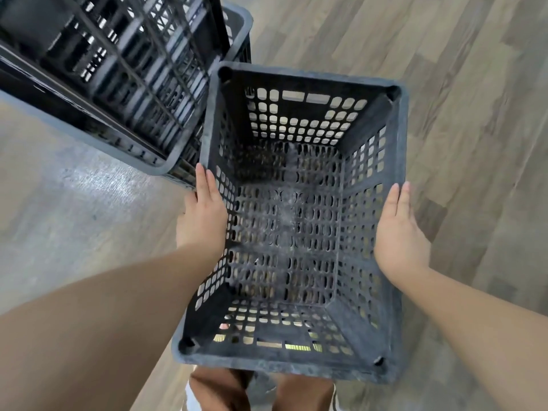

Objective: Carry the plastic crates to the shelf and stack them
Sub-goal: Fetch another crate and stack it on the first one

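The dark grey perforated plastic crate (293, 221) fills the centre of the frame, its long axis running away from the person. The left hand (204, 215) and right hand (400, 232) flank its long rims, each grip released, fingers straight, equally near. More black lattice crates (118, 69) stand stacked in the upper left.

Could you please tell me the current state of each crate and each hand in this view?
Near crate: upright, open side up, nothing inside, between both hands.
Far crates: nested in a stack, leaning, to the near crate's left.
Left hand: fingers straight, flat against the near crate's left rim.
Right hand: fingers straight, at its right rim.
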